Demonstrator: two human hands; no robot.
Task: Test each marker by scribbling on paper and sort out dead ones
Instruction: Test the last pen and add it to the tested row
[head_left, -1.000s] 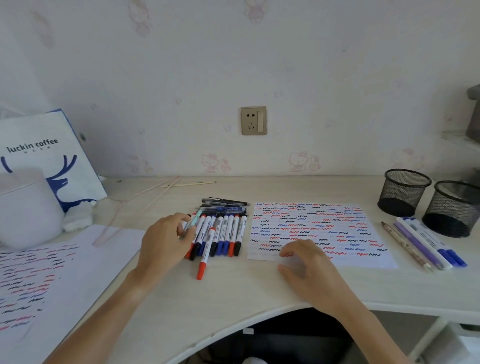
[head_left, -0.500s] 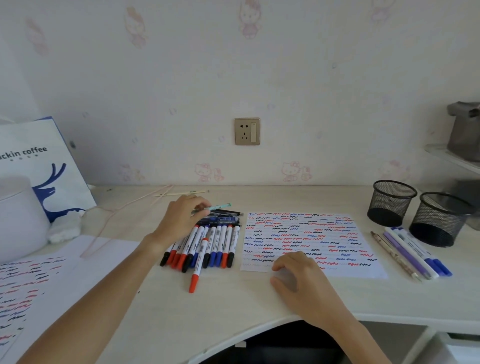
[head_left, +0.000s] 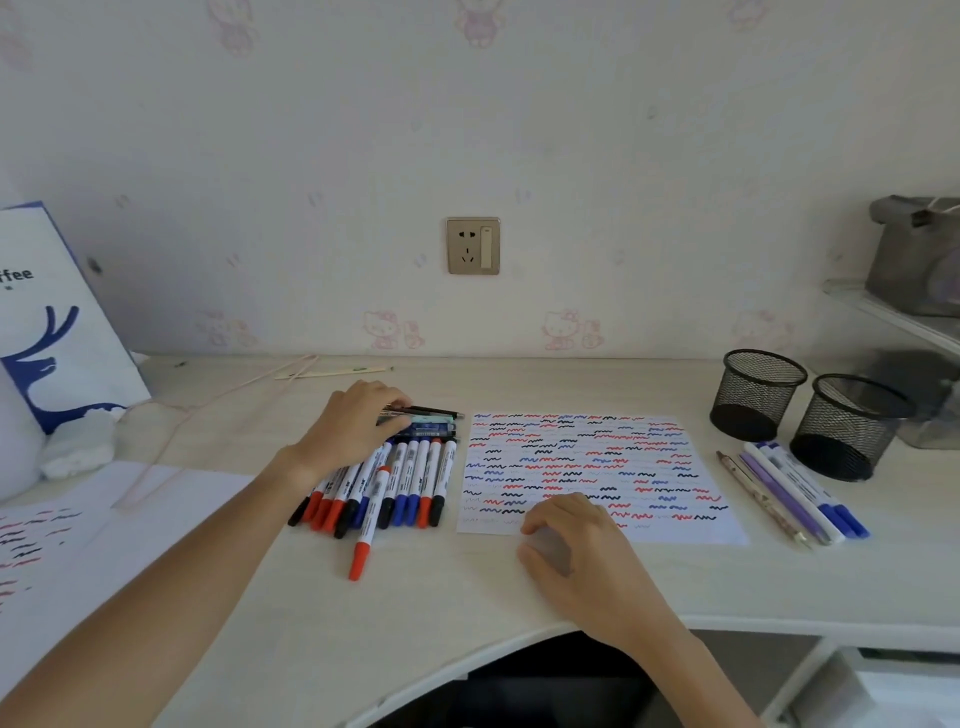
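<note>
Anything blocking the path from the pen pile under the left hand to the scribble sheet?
Nothing visible. The left hand rests on the pen pile, and only bare desk separates it from the scribble sheet. The right hand covers just the sheet's near edge.

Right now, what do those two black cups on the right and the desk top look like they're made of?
The two pen cups look like black wire mesh, probably painted metal: the desk shows through the fine grid, and each has a solid rim. The desk looks like pale wood-grain laminate, matte, with faint streaks running along it; solid wood cannot be ruled out.
</note>
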